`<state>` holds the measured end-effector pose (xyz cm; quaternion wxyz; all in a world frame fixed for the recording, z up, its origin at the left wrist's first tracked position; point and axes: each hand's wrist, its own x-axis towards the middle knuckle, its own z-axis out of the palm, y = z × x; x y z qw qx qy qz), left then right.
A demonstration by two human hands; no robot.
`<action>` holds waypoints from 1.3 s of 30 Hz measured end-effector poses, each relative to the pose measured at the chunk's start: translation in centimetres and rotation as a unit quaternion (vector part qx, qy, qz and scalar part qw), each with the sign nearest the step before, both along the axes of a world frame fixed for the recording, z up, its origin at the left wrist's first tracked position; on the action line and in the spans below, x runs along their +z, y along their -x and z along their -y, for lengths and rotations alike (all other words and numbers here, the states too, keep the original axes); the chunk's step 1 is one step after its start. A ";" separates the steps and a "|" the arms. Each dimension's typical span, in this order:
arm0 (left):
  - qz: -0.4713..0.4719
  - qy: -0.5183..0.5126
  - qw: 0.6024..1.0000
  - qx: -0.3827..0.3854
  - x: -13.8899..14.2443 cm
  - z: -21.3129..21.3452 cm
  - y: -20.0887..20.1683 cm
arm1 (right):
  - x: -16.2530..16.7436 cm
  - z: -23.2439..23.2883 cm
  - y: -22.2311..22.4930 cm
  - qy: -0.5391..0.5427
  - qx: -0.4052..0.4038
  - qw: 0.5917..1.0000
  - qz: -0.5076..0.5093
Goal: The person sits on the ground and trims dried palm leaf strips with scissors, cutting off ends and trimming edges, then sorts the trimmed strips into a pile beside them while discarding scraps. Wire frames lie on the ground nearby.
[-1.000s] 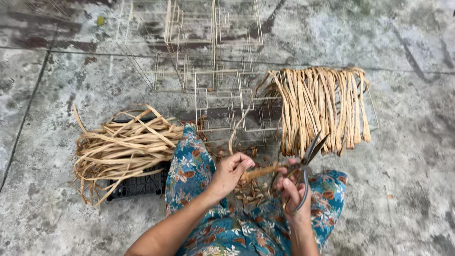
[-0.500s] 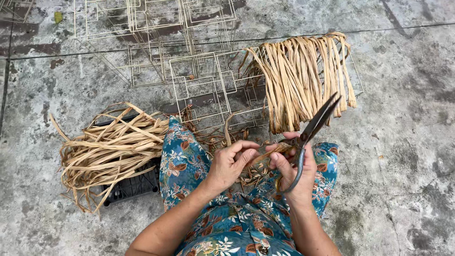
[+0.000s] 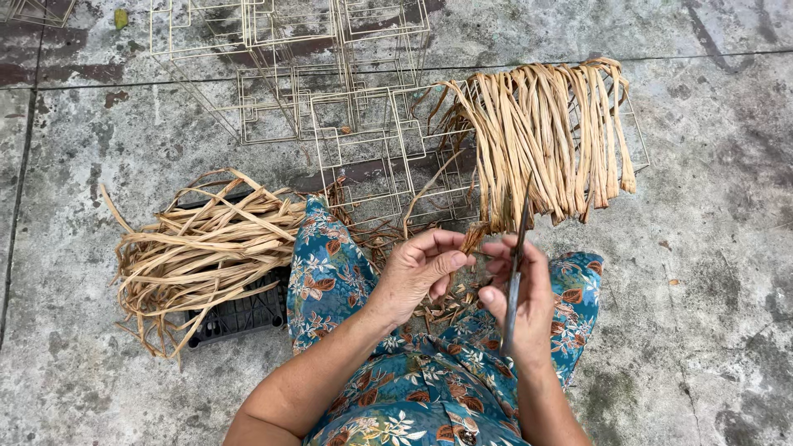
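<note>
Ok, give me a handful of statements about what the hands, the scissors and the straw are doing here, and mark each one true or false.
1. The right hand holds a pair of scissors. True.
2. The left hand rests flat on the concrete floor. False: it is raised over the lap, pinching a short piece of strip.
3. A loose bundle of dried strips lies on a black crate. True.
4. The wire frames are stacked on the lap. False: they lie on the floor ahead of the knees.
5. One wire frame is partly wrapped in strips. True.
</note>
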<state>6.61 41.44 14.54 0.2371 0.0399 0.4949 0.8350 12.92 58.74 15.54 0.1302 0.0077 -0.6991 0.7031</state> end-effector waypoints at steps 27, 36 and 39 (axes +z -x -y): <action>-0.010 -0.010 0.999 0.031 0.1 -1.1 -1.0 | -2.9 0.4 -2.0 0.003 -0.016 0.993 0.118; -0.126 -0.085 0.983 0.100 2.2 0.8 -1.0 | -9.5 2.4 0.1 -0.004 0.063 0.987 0.148; -0.218 -0.160 0.946 0.181 4.0 5.1 0.7 | -11.4 1.5 0.8 -0.117 0.047 0.973 0.192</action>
